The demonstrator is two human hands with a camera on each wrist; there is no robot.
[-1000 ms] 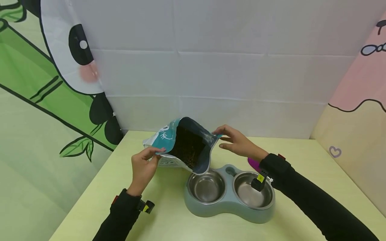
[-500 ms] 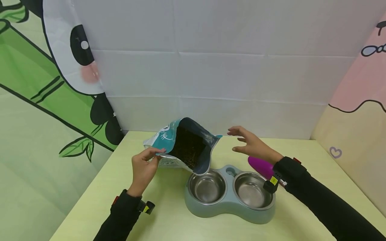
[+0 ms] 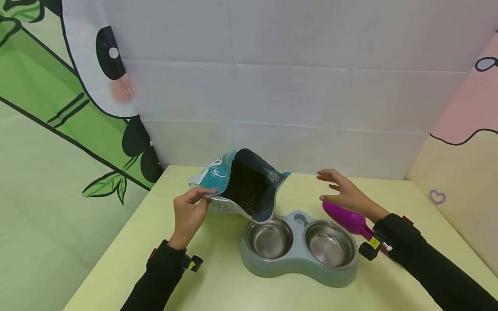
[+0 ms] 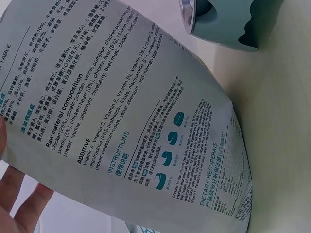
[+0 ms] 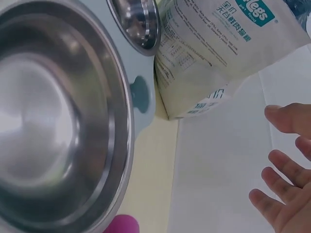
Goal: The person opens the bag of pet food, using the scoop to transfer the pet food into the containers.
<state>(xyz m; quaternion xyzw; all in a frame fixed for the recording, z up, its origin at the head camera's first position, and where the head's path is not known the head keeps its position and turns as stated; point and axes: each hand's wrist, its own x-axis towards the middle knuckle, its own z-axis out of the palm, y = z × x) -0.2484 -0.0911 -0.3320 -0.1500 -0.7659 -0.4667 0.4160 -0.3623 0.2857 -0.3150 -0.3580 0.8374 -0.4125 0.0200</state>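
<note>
Left hand (image 3: 189, 214) pinches bag (image 3: 218, 175), best held steady, near table (image 3: 218, 270) back edge; right hand (image 3: 350, 196), fingers loosely parted, by scoop (image 3: 346, 218).

Soft, even light, faint shadows

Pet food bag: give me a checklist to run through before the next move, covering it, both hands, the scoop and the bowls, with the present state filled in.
1. Pet food bag open: ok, its mouth gapes and dark contents show inside.
2. Left hand holding the bag: ok, it pinches the rim.
3. Right hand free: ok, it holds nothing.
4. Purple scoop in hand: not ok, it lies beside the double bowl.
5. Both steel bowls empty: ok, bare metal shows in each.
6. How much the bag holds: cannot tell, the inside is too dark.
</note>
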